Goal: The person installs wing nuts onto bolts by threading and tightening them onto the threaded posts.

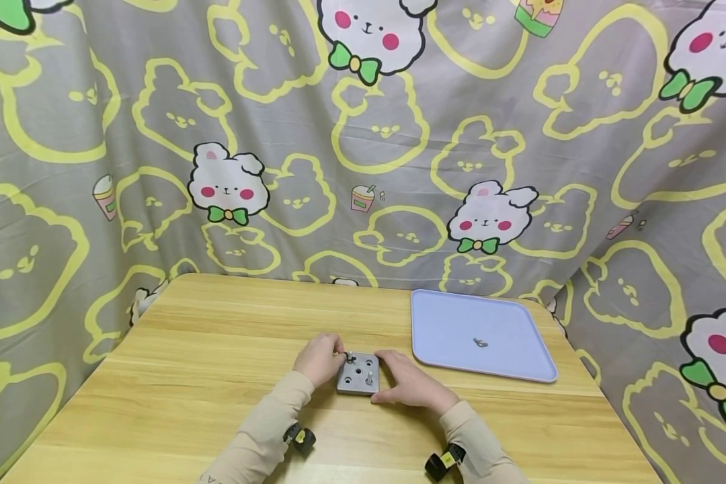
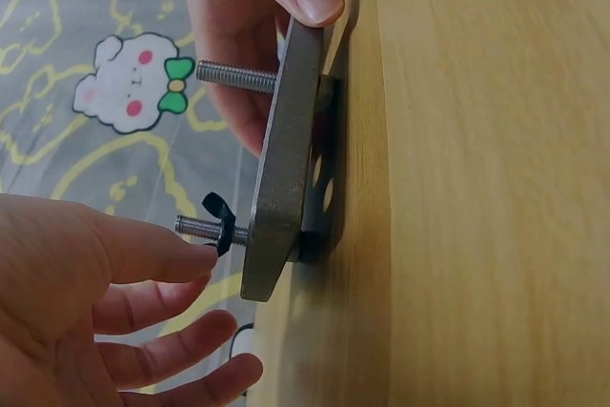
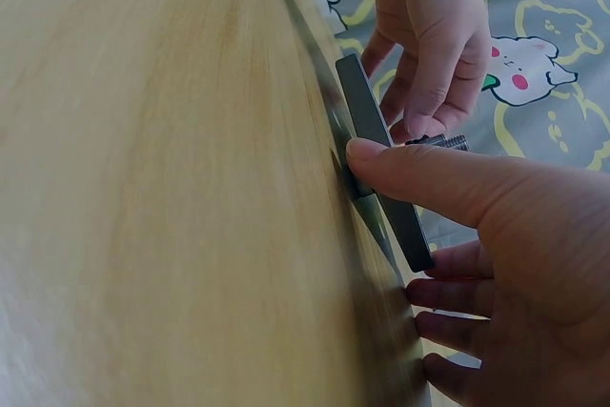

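Observation:
A square grey metal plate [image 1: 359, 383] with several holes lies near the table's front middle. Two threaded bolts stand up through it: one bolt [image 2: 195, 227] at the far left, another bolt [image 2: 236, 76] at the near right. On the far-left bolt sits a dark wing nut [image 2: 224, 221], partway along the thread. My left hand [image 1: 319, 361] pinches this wing nut with the thumb and forefinger, the other fingers loosely bent. My right hand [image 1: 413, 382] grips the plate's right side, thumb at the near corner and forefinger at the far one. The near-right bolt carries no visible nut.
A light blue tray [image 1: 448, 329] stands on the wooden table [image 1: 248, 323] at the back right. In it lies a small grey metal piece [image 1: 480, 343], too small to tell exactly. Behind the table hangs a patterned grey curtain [image 1: 314, 134].

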Demonstrator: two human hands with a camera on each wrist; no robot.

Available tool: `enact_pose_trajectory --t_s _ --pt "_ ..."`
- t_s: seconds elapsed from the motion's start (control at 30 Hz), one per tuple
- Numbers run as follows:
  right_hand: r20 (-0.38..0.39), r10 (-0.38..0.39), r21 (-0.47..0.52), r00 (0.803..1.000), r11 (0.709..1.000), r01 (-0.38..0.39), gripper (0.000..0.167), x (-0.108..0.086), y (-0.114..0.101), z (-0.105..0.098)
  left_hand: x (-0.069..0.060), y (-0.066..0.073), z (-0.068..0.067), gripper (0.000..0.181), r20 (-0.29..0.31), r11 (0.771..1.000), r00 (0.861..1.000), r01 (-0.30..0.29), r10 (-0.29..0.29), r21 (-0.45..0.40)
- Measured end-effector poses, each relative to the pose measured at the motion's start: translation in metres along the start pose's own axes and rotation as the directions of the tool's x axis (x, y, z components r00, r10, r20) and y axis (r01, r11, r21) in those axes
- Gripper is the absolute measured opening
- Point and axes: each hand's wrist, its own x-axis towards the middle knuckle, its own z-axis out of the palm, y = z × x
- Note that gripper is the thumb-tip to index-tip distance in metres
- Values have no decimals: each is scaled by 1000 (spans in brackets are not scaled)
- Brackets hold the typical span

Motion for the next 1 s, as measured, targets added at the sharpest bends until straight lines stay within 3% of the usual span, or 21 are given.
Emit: enact_pose_trajectory --t_s 0.17,0.33,0.57,0.8,1.0 --pt "0 0 4 1000 1000 0 94 0 -1 -1 1 -1 0 16 3 1000 1000 9 -9 14" --pt "3 1 1 1000 1000 -1 94 -1 -1 -1 0 0 -1 8 25 999 999 -32 32 -12" --pt "3 1 -3 1000 1000 -1 94 -1 1 0 0 1 -2 23 101 997 992 -67 71 -45" --pt "3 -5 0 1000 1000 5 94 0 -1 -1 -1 0 0 8 19 1000 1000 -13 12 11" --pt "5 -6 1 1000 1000 6 94 -1 -3 -2 -2 2 -3 15 -9 999 1000 18 -18 39"
